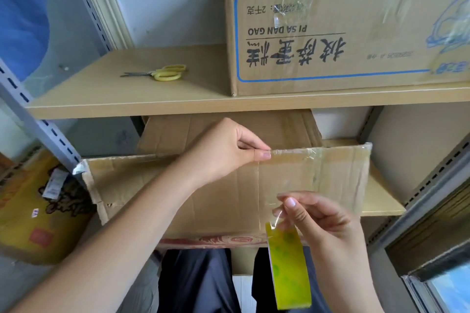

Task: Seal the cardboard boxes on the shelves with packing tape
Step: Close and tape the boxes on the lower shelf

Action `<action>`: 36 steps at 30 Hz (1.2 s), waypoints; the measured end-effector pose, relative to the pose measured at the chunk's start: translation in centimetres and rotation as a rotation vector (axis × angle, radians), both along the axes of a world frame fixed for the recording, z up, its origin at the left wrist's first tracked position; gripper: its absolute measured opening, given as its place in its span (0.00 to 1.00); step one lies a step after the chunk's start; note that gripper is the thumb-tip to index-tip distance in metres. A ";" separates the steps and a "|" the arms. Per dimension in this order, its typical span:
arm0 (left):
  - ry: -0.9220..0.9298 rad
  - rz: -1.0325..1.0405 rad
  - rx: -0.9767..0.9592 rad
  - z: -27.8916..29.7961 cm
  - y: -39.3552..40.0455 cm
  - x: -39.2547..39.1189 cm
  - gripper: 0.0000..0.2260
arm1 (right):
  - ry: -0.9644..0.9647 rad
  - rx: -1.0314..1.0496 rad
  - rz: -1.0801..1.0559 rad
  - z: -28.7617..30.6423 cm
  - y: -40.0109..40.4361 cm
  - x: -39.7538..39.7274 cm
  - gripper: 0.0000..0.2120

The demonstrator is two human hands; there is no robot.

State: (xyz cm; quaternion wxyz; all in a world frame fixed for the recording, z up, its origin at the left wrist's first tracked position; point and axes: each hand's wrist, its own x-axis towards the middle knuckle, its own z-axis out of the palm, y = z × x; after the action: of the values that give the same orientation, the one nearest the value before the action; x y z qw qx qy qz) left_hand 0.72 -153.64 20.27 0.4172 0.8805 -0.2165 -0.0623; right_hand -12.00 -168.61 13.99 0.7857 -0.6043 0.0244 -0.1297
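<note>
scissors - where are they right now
In the head view the yellow-handled scissors lie flat on the upper shelf, left of the printed cardboard box, above and left of both hands.

A pale wall (173,2) stood behind my wooden shelf (122,99) at twelve o'clock; a window (447,292) glowed at four o'clock.

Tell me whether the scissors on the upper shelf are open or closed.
Closed. The scissors lie flat on the upper shelf, blades together in one thin point, the yellow handle loops touching.
</note>
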 end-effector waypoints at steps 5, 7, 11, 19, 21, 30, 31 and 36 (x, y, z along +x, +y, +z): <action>-0.128 -0.074 0.163 3.2 0.2 -5.3 0.05 | -0.046 0.057 -0.051 0.5 1.2 -2.1 0.06; -0.152 -0.114 0.187 3.4 0.5 -6.1 0.06 | -0.065 0.067 -0.086 0.9 1.8 -2.4 0.06; -0.172 -0.175 0.158 3.0 1.3 -6.6 0.07 | -0.086 0.101 -0.146 1.6 2.8 -2.2 0.07; 0.075 -0.219 -0.101 3.6 2.3 -7.3 0.21 | -0.063 0.033 -0.193 2.8 4.1 -1.4 0.08; 0.029 -0.209 -0.037 3.5 2.1 -7.1 0.15 | -0.076 0.017 -0.199 3.0 4.3 -1.3 0.07; 0.218 -0.064 -0.038 3.7 1.7 -5.7 0.08 | -0.104 -0.327 -0.353 2.1 4.6 -0.7 0.04; 0.218 -0.068 -0.032 3.7 1.7 -5.7 0.09 | -0.127 -0.379 -0.372 2.1 4.6 -0.7 0.04; 0.221 -0.075 -0.019 3.9 1.9 -5.4 0.09 | -0.209 -0.525 -0.418 2.4 4.1 -0.2 0.07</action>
State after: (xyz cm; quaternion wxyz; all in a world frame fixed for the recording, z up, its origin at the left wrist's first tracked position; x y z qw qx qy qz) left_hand -4.70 -151.71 24.14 0.4442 0.8555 -0.2027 -0.1725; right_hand -12.21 -164.48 16.40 0.5585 -0.7510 0.0326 -0.3507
